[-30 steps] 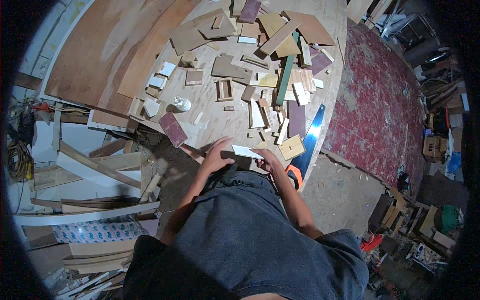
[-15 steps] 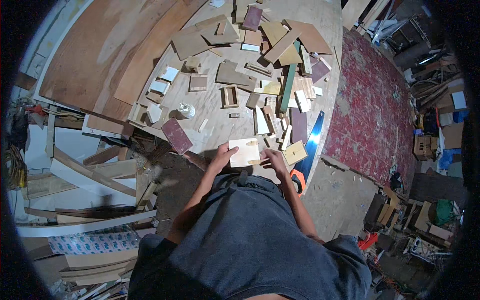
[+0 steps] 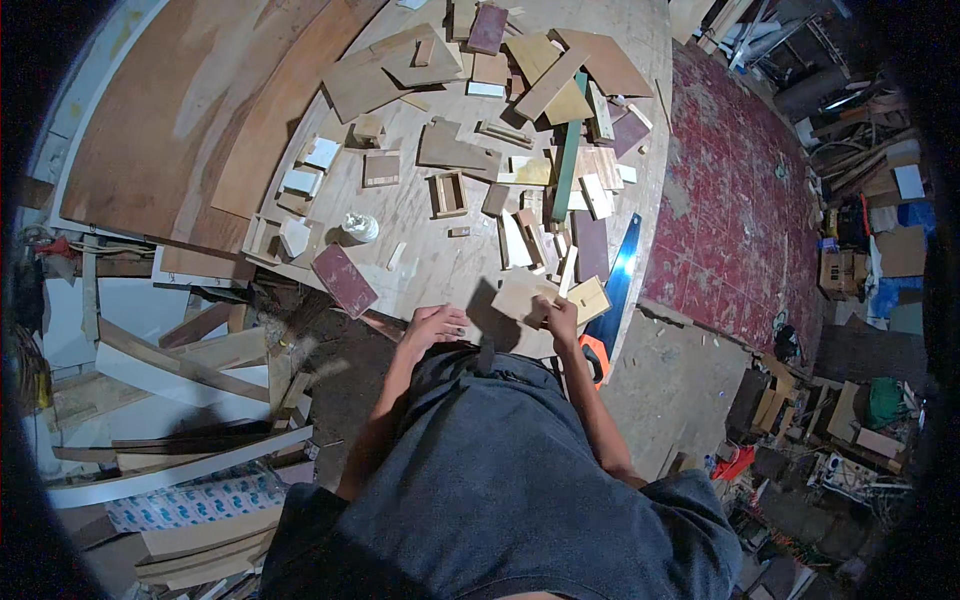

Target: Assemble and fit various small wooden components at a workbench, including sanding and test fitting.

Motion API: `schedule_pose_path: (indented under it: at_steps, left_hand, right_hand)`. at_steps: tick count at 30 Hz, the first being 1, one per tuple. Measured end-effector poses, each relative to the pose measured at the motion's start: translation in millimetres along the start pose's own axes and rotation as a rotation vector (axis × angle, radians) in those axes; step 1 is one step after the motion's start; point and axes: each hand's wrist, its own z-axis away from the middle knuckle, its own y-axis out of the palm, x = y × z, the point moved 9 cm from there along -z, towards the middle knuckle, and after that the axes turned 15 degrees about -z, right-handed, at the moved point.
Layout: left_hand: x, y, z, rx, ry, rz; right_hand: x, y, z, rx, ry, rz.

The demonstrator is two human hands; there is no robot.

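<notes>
The small pale wood panel [image 3: 518, 297], gripped by both hands half a second ago, is now held by the right hand [image 3: 560, 318] alone above the counter [image 3: 420, 265] edge; the left hand [image 3: 432, 325] is released, loosely curled, empty.

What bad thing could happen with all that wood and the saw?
The right hand holds a small wood piece close to the hand saw, whose blade lies along the table edge; a sleeve or arm might catch it. Loose offcuts crowd the table, so a nudge could knock some off.
</notes>
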Motion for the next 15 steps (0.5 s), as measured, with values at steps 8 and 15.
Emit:
schedule_pose_path:
  at_steps: [8, 15]
  left_hand:
    - [-19.7, 44.9, -30.3, 0.107, -0.021, 0.665]
    - [32.6, -11.4, -42.4, -0.289, -0.005, 0.487]
  right_hand:
    - [46.7, 115.4, 70.1, 0.684, -0.648, 0.609]
    - [50.4, 125.9, 81.9, 0.892, -0.58, 0.917]
